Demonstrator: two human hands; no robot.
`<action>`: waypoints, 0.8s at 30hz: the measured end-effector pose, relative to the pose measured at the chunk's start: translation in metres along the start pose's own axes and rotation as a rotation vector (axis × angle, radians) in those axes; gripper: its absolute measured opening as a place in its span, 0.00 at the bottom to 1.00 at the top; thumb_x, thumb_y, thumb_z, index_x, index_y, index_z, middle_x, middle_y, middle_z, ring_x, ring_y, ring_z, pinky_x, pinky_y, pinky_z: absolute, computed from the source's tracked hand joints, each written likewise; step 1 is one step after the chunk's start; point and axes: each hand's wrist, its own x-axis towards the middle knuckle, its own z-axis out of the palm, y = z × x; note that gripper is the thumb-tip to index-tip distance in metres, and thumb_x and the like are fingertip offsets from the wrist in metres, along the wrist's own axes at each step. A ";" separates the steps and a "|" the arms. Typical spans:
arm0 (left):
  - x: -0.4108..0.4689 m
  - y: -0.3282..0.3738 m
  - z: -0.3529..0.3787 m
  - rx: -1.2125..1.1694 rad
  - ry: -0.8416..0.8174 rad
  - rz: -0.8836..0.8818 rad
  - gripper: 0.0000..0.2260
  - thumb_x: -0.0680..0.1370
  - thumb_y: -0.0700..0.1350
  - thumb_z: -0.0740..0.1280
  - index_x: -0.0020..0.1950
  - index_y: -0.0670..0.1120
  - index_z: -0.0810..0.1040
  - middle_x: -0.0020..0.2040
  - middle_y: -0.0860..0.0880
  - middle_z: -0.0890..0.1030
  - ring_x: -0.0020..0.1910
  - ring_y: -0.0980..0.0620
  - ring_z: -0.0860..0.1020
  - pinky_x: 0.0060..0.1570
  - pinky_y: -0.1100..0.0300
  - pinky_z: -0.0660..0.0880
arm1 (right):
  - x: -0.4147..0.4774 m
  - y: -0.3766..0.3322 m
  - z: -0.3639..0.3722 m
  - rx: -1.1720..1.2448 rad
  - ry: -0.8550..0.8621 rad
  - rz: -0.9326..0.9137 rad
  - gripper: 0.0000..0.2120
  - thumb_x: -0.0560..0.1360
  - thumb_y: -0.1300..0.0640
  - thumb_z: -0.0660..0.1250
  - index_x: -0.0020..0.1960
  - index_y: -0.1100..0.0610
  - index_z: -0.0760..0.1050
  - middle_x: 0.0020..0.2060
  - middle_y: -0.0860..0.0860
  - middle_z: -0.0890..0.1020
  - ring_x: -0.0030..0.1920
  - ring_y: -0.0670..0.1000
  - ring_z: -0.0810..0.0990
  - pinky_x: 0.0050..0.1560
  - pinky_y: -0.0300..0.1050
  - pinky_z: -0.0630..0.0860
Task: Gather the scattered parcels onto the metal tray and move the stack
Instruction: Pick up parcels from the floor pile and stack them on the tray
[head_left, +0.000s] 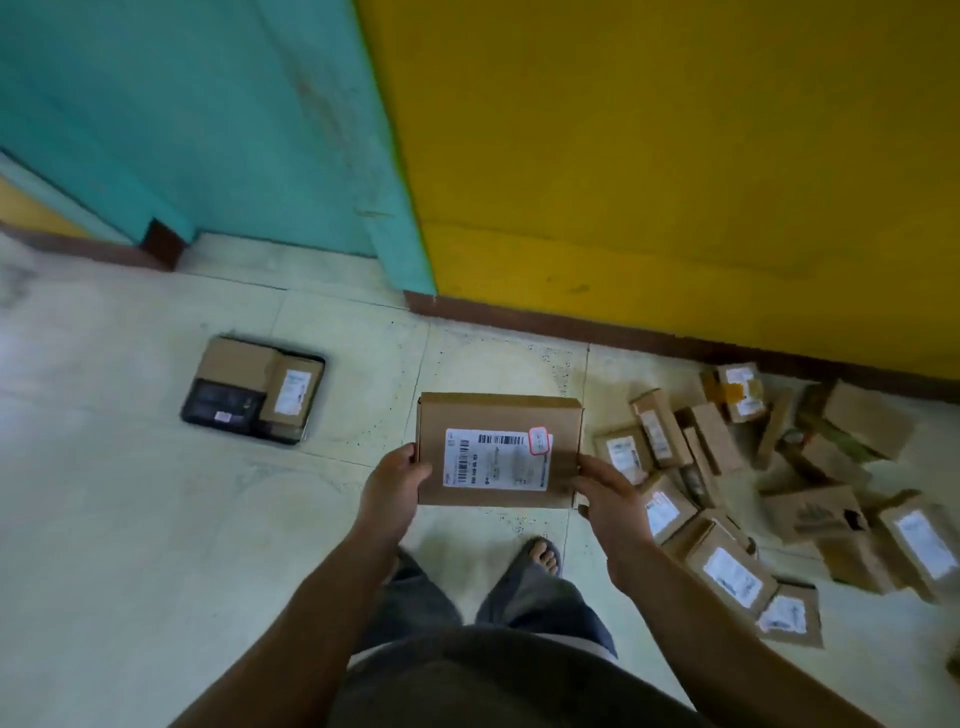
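I hold a flat cardboard parcel (483, 415) with a white shipping label in front of me, above the floor. My left hand (392, 486) grips its left edge and my right hand (608, 493) grips its lower right corner. The metal tray (311, 410) lies on the floor to the left, dark-rimmed, with two cardboard parcels (236, 361) and a dark packet (221, 402) on it. A pile of several cardboard parcels (727, 499) lies scattered on the floor to the right.
A yellow wall (675, 156) and a teal wall (208, 104) with a brown skirting close off the far side. Pale floor tiles (130, 519) stretch between tray and pile. My feet (545, 556) stand just below the held parcel.
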 end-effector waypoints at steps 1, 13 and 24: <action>-0.003 -0.009 -0.015 -0.068 0.033 -0.014 0.10 0.81 0.43 0.59 0.55 0.49 0.80 0.49 0.52 0.82 0.50 0.54 0.78 0.45 0.58 0.73 | -0.001 -0.006 0.015 -0.049 -0.015 -0.012 0.14 0.76 0.63 0.63 0.49 0.46 0.82 0.43 0.44 0.83 0.50 0.49 0.79 0.57 0.51 0.76; -0.011 -0.123 -0.191 -0.649 0.280 -0.175 0.13 0.81 0.37 0.59 0.46 0.54 0.76 0.43 0.56 0.79 0.45 0.58 0.76 0.52 0.57 0.69 | -0.051 -0.040 0.229 -0.445 -0.215 -0.161 0.15 0.76 0.56 0.64 0.62 0.47 0.77 0.58 0.48 0.80 0.58 0.53 0.77 0.63 0.59 0.74; 0.037 -0.161 -0.275 -0.819 0.344 -0.260 0.15 0.82 0.39 0.58 0.68 0.46 0.73 0.49 0.56 0.77 0.57 0.50 0.73 0.64 0.51 0.67 | -0.033 -0.095 0.364 -0.583 -0.374 -0.229 0.10 0.78 0.59 0.64 0.44 0.45 0.78 0.46 0.42 0.81 0.50 0.45 0.78 0.55 0.47 0.75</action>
